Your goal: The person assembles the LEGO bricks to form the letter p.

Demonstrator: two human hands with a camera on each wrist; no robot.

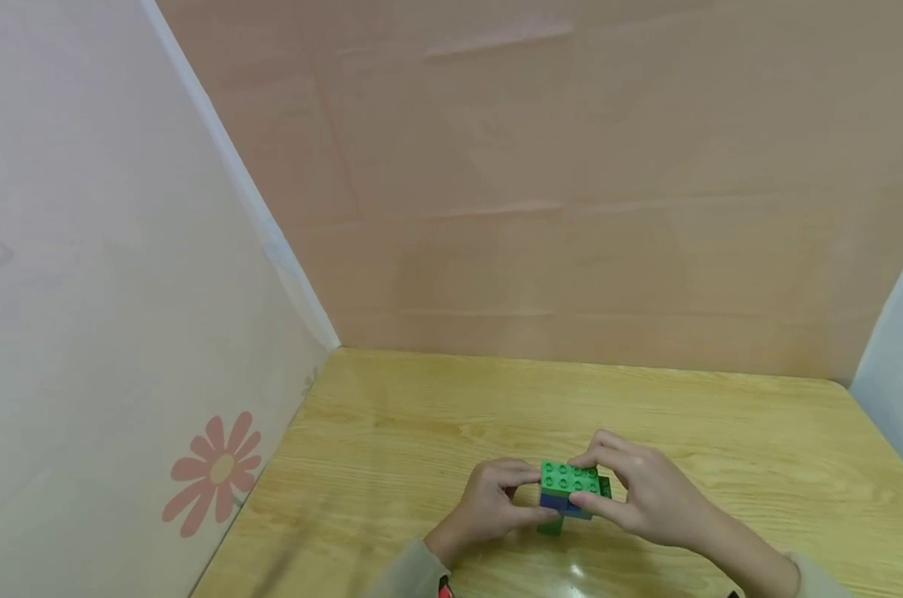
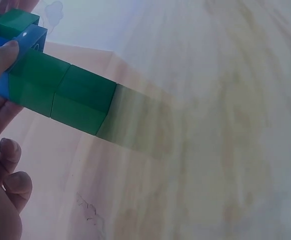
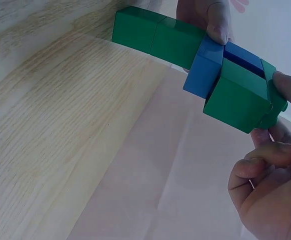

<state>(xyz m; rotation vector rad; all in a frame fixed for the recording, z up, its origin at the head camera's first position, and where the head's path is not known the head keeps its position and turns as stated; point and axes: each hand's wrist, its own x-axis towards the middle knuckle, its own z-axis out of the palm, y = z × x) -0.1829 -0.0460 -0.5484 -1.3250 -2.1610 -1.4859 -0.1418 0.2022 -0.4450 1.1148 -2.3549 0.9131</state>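
A stack of green and blue toy building bricks stands on the table. Its base is a column of green bricks [image 2: 83, 97], whose reflection shows on the tabletop in the left wrist view. Above the column lies a blue brick [image 3: 204, 69], pinched at its side by my left hand [image 1: 488, 505]. A further green block [image 3: 238, 95] juts out beside a second blue piece [image 3: 244, 56]. On top is a green brick [image 1: 559, 478] with round studs. My right hand [image 1: 649, 492] pinches this top brick between thumb and fingers. Fingers partly hide the middle layers.
The wooden table [image 1: 391, 423] has a glossy surface. A pinkish-brown sheet [image 1: 571, 208] forms the back wall. To the left hangs a pale sheet [image 1: 122, 249] with a printed flower [image 1: 215, 473], and another pale sheet [image 1: 900, 357] borders the right side.
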